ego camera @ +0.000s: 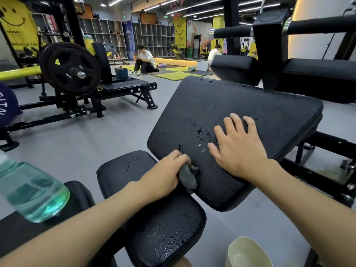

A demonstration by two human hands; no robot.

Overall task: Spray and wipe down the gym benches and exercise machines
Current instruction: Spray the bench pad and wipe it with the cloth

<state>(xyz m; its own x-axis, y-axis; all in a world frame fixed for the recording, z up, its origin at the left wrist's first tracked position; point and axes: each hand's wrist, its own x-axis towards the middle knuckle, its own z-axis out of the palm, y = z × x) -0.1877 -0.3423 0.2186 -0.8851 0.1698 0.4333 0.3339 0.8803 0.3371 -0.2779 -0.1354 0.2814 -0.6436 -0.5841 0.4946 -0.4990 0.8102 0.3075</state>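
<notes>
1. the left hand [167, 172] grips a bunched grey cloth [187, 176] and presses it against the near lower edge of the tilted black bench pad [240, 101].
2. the right hand [238, 151] lies flat on that pad just beside the cloth, fingers straight and spread, grasping nothing.
3. wet droplets shine on the pad near both hands and on the smaller seat pad [163, 228] below it.
4. a clear bottle [32, 189] of greenish liquid stands at the left on another black pad; a pale bowl [248, 253] sits at bottom right.

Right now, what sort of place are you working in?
Almost certainly a gym: a padded black bench, a big weight plate, and green floor mats.
</notes>
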